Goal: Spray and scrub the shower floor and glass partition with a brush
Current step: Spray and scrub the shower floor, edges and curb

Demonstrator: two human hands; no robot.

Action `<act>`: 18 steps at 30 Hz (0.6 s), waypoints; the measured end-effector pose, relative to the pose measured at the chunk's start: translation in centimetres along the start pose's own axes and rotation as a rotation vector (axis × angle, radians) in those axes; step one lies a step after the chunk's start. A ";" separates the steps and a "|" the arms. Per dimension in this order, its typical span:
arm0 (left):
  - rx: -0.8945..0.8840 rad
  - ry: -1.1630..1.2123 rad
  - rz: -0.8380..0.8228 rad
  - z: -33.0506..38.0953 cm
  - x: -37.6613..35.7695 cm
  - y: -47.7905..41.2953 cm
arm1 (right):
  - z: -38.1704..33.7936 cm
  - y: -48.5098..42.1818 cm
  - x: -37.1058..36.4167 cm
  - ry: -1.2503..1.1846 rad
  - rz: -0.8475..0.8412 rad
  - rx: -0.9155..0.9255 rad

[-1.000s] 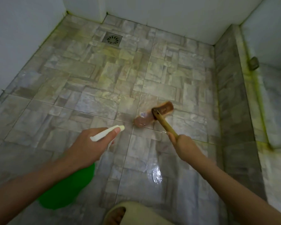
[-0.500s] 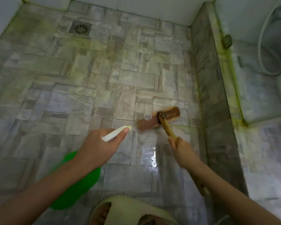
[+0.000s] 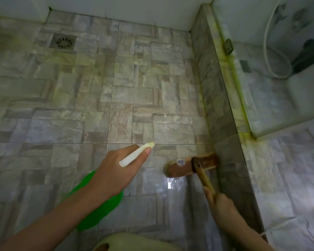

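Floor scrubbing is the step in hand: the brush (image 3: pixel 190 165) rests head-down on the shower floor (image 3: pixel 134 98) at its right edge, touching the tiled kerb (image 3: pixel 217 105). The right hand (image 3: pixel 223 205) has its fingers clenched round the wooden handle, and the left hand (image 3: pixel 114 171) grips the green spray bottle (image 3: pixel 98 211), nozzle pointing out over the floor. Next, I judge, come a squirt ahead of the brush and firm strokes along that edge (the glass partition (image 3: pixel 272 98) awaits its turn). The trigger hides under the left fingers, the bristles under the head, and the glass is a blur.

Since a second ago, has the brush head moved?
Yes. The brush head slid right, from open floor up against the low tiled wall.
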State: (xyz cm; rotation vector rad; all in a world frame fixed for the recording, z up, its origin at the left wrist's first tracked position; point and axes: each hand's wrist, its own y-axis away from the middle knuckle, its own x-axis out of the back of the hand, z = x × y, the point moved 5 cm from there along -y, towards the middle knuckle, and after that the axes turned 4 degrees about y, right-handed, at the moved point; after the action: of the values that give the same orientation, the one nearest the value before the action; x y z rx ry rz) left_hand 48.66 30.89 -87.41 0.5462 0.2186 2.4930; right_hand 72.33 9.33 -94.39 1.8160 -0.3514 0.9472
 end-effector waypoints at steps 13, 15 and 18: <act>0.057 -0.005 0.021 1.3 0.6 -1.7 | -3.2 -0.9 1.1 -0.158 0.086 -0.004; 0.077 0.001 0.025 1.2 0.8 -2.0 | -5.8 -4.5 2.5 -0.098 0.078 0.024; 0.088 -0.013 0.023 0.6 0.8 -2.4 | -13.2 -12.1 6.7 -0.127 0.141 0.131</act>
State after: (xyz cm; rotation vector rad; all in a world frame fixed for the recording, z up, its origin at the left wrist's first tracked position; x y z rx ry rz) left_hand 49.50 33.33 -87.22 0.6034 0.3201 2.5103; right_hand 78.31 27.46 -94.97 1.9977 -0.5123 0.9732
